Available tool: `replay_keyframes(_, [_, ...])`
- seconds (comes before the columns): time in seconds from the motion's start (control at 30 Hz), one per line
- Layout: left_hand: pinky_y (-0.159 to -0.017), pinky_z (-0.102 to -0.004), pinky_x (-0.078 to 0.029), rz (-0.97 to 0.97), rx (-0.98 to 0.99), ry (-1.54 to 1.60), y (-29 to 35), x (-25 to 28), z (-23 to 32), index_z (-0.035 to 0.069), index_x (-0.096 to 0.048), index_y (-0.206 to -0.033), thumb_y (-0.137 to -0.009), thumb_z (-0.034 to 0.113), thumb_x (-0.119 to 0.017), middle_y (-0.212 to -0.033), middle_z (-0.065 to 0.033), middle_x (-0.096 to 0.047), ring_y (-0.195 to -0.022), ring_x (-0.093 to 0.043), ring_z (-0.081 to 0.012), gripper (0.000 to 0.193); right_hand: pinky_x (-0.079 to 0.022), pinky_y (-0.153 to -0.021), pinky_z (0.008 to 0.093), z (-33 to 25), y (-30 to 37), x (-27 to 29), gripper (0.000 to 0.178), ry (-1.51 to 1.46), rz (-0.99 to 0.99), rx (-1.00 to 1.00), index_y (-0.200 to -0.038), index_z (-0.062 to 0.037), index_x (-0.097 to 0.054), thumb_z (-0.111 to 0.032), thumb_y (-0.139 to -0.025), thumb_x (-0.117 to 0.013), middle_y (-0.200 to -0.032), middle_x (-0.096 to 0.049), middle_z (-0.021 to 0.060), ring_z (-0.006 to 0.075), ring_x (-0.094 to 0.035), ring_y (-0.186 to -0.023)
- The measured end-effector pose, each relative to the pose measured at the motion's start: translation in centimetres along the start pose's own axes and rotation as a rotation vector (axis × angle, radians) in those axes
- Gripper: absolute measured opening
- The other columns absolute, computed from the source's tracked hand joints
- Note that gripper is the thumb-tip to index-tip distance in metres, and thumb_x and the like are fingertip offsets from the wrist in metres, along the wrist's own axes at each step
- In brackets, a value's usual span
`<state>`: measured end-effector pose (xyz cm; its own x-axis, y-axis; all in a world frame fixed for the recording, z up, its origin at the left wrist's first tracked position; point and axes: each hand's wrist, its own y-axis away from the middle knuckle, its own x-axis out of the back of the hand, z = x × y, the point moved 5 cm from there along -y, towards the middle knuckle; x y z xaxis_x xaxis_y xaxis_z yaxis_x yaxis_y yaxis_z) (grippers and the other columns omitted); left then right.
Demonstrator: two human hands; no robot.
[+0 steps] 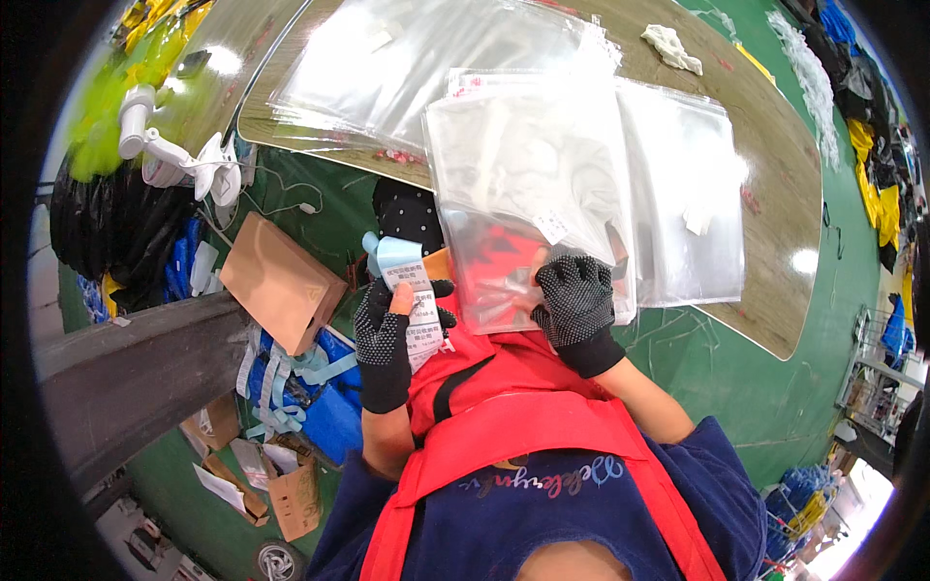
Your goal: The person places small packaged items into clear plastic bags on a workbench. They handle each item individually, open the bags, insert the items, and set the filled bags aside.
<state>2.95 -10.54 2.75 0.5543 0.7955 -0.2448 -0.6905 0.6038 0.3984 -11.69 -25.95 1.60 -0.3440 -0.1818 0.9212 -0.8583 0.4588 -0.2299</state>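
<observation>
My left hand (385, 334), in a black dotted glove with bare fingertips, is closed around a strip of printed white labels (418, 312) on light blue backing. The strip's top end curls over, and its lower end hangs in front of my red apron. At the near edge of a stack of clear plastic bags (528, 155), my right hand (578, 302) has its fingers bent onto the top bag and seems to grip its film. A small white label (550, 228) lies on that bag just beyond my right fingers. Red shows through the film beneath.
More clear bags lie in a right-hand stack (678, 184) and a far-left stack (387, 73) on the wood-grain table (775, 223). A crumpled white scrap (670, 48) sits far right. A cardboard box (281, 276) and a white fan-like device (184, 155) stand left.
</observation>
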Motion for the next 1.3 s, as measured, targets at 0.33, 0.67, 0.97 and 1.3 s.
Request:
replay_keyframes(0.33, [-0.072, -0.0327, -0.053, -0.132, 0.085, 0.201, 0.1, -2.3, -1.1, -0.003, -0.048, -0.117, -0.093, 0.017, -0.046, -0.099, -0.0196, -0.063, -0.078, -0.065, -0.0231, 0.031, -0.044, -0.064, 0.0282, 1.7, 0.3, 1.7, 0.007, -0.730, -0.132, -0.298, -0.081, -0.0046, -0.069, -0.008, -0.076, -0.067, -0.071, -0.061, 0.0062, 0.0172, -0.057, -0.069])
replay_keyframes(0.67, [-0.073, -0.0370, -0.053, -0.356, -0.090, 0.272, 0.3, -5.3, 1.1, -0.003, -0.047, -0.118, -0.093, 0.018, -0.047, -0.107, -0.0211, -0.060, -0.091, -0.063, -0.0272, 0.032, -0.044, -0.065, 0.0220, 3.3, 2.0, 0.9, 0.014, -1.014, -0.121, -0.613, -0.090, 0.0001, -0.058, -0.014, -0.089, -0.058, -0.075, -0.057, -0.0003, 0.0067, -0.053, -0.069])
replay_keyframes(0.97, [-0.067, -0.0235, -0.045, -0.235, 0.011, -0.152, -1.3, -5.0, -3.7, -0.002, -0.060, -0.096, -0.090, 0.016, -0.056, -0.080, -0.0055, -0.062, -0.074, -0.054, -0.0080, 0.020, -0.045, -0.070, 0.0290, 12.7, 8.8, 11.8, 0.030, 0.144, 1.164, -0.573, -0.111, 0.0033, -0.050, -0.022, -0.094, -0.048, -0.094, -0.055, 0.0091, 0.0175, -0.053, -0.077])
replay_keyframes(1.3, [-0.074, -0.0279, -0.048, -0.387, 0.015, -0.372, 2.6, -3.7, -1.3, -0.002, -0.059, -0.107, -0.088, 0.024, -0.058, -0.090, -0.0115, -0.066, -0.081, -0.062, -0.0165, 0.032, -0.046, -0.079, 0.0374, -2.5, -2.5, 5.3, 0.023, -0.710, 0.054, 0.136, -0.092, -0.0108, -0.068, -0.019, -0.070, -0.073, -0.094, -0.066, 0.0076, 0.0268, -0.061, -0.086])
